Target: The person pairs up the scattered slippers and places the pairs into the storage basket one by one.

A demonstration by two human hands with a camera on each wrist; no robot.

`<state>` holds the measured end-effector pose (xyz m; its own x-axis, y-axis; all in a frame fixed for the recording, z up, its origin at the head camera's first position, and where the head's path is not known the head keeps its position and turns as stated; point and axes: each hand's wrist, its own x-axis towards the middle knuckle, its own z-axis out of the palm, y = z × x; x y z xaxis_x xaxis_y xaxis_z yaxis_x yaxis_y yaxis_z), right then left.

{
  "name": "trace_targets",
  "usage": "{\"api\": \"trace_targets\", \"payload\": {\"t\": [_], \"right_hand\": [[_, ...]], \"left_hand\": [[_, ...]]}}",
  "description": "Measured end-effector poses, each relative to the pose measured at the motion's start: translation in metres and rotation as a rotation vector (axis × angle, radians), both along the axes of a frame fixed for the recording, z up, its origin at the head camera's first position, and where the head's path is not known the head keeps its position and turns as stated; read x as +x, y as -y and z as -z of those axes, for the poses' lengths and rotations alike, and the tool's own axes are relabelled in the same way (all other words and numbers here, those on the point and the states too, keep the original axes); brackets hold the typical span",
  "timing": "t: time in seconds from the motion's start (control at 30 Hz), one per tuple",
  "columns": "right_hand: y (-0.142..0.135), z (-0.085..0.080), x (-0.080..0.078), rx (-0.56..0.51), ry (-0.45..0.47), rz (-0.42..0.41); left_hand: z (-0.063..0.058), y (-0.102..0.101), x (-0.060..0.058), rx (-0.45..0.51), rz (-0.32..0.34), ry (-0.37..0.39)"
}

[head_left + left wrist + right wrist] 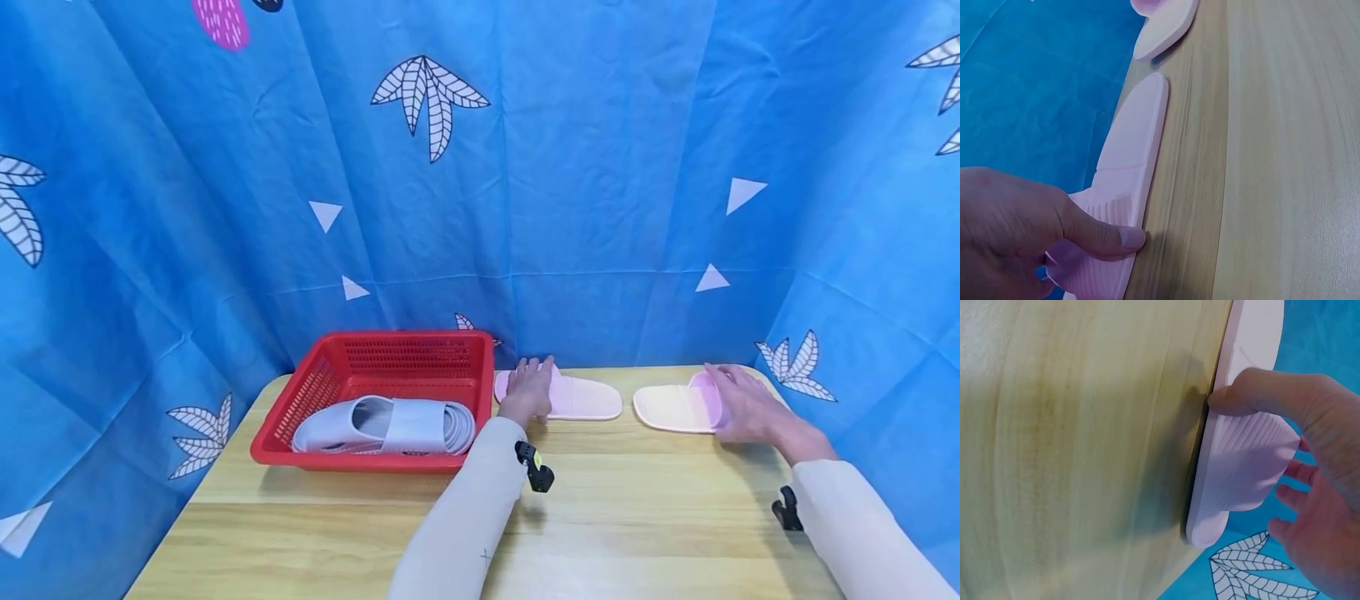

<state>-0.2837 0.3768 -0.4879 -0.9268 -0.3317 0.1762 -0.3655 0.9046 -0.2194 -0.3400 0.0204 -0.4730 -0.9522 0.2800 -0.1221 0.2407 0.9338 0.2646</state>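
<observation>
Two pink slippers lie at the back of the wooden table, their soles end to end. My left hand [529, 390] grips the left pink slipper [588, 398] across its ribbed strap [1094, 275]. The thumb lies on the slipper's near edge, and the other fingers are mostly hidden in the left wrist view. Over at the right, my right hand [750, 404] holds the other pink slipper [667, 407] near its strap [1250, 465]. That thumb presses the near edge while the fingers curl behind the strap on the far side.
A red plastic basket [273, 429] stands left of my left hand, with white-grey slippers [416, 425] lying in it. Blue patterned curtain [585, 208] hangs right behind the table [600, 517] and along both sides.
</observation>
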Motion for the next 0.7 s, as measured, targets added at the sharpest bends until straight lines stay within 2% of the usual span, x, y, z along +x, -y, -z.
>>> {"api": "trace_targets", "payload": {"t": [0.27, 0.5, 0.7], "right_hand": [[0.0, 0.002, 0.008, -0.029, 0.036, 0.009], [-0.003, -0.008, 0.009, -0.003, -0.033, 0.008], [-0.001, -0.021, 0.014, 0.019, -0.081, -0.004]], "left_hand": [[-0.003, 0.006, 0.007, -0.034, 0.02, -0.041], [-0.02, 0.005, 0.007, -0.002, 0.049, -0.098], [-0.028, 0.008, 0.011, 0.008, 0.068, -0.125]]}}
